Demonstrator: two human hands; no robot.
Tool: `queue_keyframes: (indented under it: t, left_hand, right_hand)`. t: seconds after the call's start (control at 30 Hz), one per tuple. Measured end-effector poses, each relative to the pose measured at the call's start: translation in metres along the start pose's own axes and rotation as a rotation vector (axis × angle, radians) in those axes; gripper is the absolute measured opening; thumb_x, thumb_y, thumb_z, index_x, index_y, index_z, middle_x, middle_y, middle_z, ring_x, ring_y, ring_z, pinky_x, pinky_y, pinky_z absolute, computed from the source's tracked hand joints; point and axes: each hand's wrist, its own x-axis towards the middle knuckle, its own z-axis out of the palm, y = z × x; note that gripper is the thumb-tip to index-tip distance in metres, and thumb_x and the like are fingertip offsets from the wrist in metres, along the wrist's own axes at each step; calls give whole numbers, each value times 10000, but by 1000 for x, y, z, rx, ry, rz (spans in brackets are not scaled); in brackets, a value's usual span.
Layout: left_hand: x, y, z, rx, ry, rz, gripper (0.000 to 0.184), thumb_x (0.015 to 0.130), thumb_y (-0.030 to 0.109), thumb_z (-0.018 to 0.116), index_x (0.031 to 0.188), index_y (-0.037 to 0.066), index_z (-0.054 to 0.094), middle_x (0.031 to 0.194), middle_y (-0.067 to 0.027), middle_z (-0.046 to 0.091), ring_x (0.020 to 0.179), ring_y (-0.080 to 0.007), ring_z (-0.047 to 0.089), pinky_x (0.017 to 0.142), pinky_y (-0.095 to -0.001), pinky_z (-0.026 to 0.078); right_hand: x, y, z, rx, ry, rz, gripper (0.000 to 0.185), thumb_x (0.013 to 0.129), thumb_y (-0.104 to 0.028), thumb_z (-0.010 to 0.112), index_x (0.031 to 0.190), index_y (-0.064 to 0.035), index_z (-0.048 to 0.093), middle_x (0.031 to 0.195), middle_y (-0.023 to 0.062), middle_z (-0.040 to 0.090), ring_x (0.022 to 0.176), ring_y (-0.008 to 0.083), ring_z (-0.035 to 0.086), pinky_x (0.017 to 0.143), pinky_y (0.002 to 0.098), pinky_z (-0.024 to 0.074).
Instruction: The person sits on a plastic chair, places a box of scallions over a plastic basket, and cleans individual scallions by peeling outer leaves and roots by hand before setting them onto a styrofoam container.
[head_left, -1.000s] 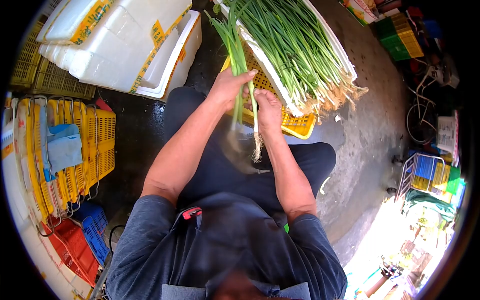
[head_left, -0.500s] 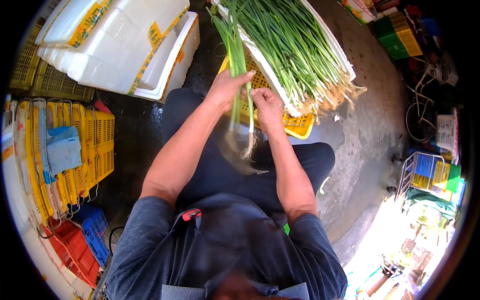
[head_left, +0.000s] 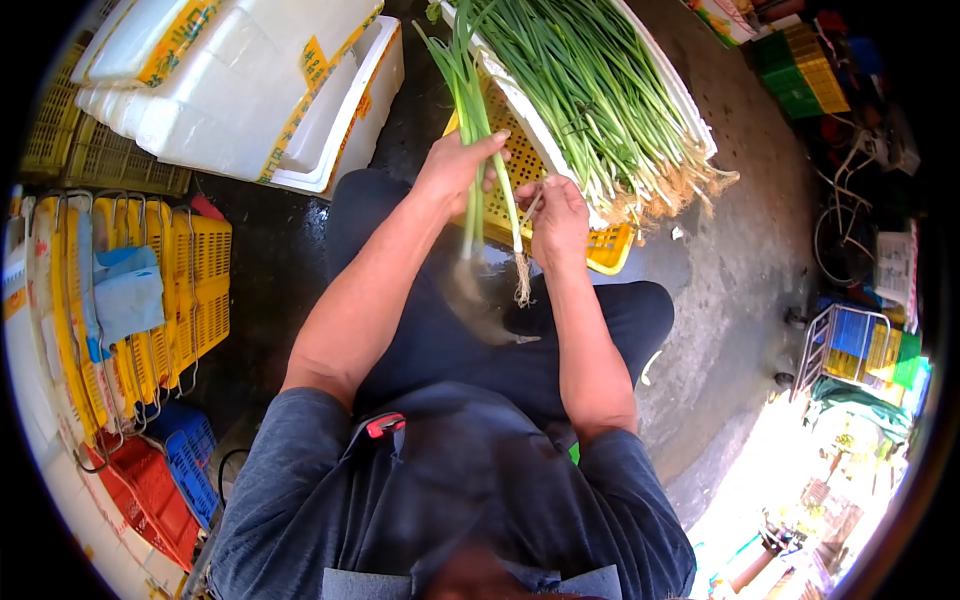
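Note:
My left hand (head_left: 458, 172) is closed around a few green onions (head_left: 468, 95), leaves pointing up and white ends hanging over my lap. One stalk slants out to the right, its stringy roots (head_left: 523, 283) beside my right wrist. Fingers of my right hand (head_left: 560, 222) are pinched on a thin pale strip (head_left: 533, 205) next to that stalk, seemingly a peeled outer layer. Beyond my hands, a white foam box (head_left: 540, 130) holds a big heap of green onions (head_left: 600, 100) with roots toward me. It rests on a yellow crate (head_left: 608, 248).
White foam boxes (head_left: 220, 95) are stacked at the upper left. Yellow crates (head_left: 200, 290), a blue crate (head_left: 188, 455) and a red crate (head_left: 150, 500) stand on the left. A metal-framed cart (head_left: 845, 345) is at the right on the wet concrete floor (head_left: 730, 300).
My right hand has moved slightly right and down, drawing a thin strip away from the stalk. The stalk's root end has swung right. My left hand keeps its hold.

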Motion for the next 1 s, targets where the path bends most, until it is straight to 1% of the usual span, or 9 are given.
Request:
queue_keyframes:
  t: [0.1, 0.13, 0.33, 0.53, 0.57, 0.67, 0.77, 0.87, 1.0]
  left_hand:
    - [1, 1, -4, -62, 0, -2, 204, 928, 198, 715, 1013, 77, 576, 882, -89, 682, 609, -140, 551, 537, -299, 448]
    - [1, 2, -5, -89, 8, -14, 207, 935, 194, 705, 1030, 72, 567, 899, -100, 686, 613, -143, 554, 538, -303, 451]
    - [1, 2, -2, -120, 5, -31, 169, 1009, 163, 570, 1114, 36, 531, 946, -130, 693, 641, -154, 540, 551, -324, 468]
    - [0, 5, 2, -218, -30, -25, 194, 1024, 189, 549, 1153, 62, 480, 1094, -160, 662, 737, -215, 583, 605, -356, 515]
    - [-2, 5, 6, -215, -32, -28, 188, 1024, 190, 549, 1147, 68, 478, 1119, -162, 654, 759, -228, 591, 618, -361, 521]
    - [-7, 6, 12, -278, -28, -50, 182, 1026, 187, 541, 1157, 87, 464, 1172, -162, 634, 820, -266, 609, 678, -399, 536]
    - [-1, 1, 2, -258, -95, -70, 276, 1027, 172, 540, 1239, 64, 399, 1300, -231, 587, 1147, -432, 586, 933, -589, 524]
    - [0, -2, 0, -320, -91, -75, 317, 1033, 184, 530, 1279, 43, 390, 1332, -236, 573, 1204, -413, 567, 1001, -562, 488]
    - [3, -6, 3, -289, -167, -48, 382, 1036, 189, 521, 1342, 22, 364, 1349, -221, 568, 1216, -367, 561, 1040, -522, 464]
  right_hand:
    - [-17, -20, -12, 105, -94, 16, 134, 1026, -163, 542, 960, -47, 555, 687, 30, 531, 618, 142, 499, 810, 384, 538]
    - [-24, -29, -15, 30, -29, 35, 148, 1018, -186, 567, 925, -74, 541, 641, 10, 463, 564, 146, 458, 879, 489, 558]
    - [-47, -61, -66, -274, 163, -108, 141, 1022, -173, 566, 956, -49, 553, 640, -45, 416, 544, 48, 372, 643, 245, 552]
    - [-71, -73, -50, -609, 91, -268, 162, 1015, -143, 560, 1100, -19, 621, 788, -35, 574, 640, 33, 500, 663, 245, 553]
    - [-74, -63, -41, -594, -41, -263, 174, 986, -95, 593, 1129, -8, 641, 886, -29, 621, 702, 25, 528, 651, 207, 511]
    - [-61, -24, -8, -681, -261, -181, 169, 929, -82, 690, 1074, -1, 661, 786, -72, 565, 677, 6, 466, 584, 180, 384]
    - [-40, -10, 17, -1121, -185, -490, 209, 882, -152, 719, 1010, 11, 691, 679, 50, 549, 590, 152, 514, 570, 315, 430]
    - [-30, -5, 25, -1161, -154, -564, 232, 859, -178, 719, 983, 17, 697, 693, 119, 560, 582, 234, 534, 588, 370, 446]
    - [-19, 1, 30, -1101, -108, -529, 200, 889, -156, 696, 983, 21, 688, 714, 93, 589, 609, 158, 535, 586, 328, 442]
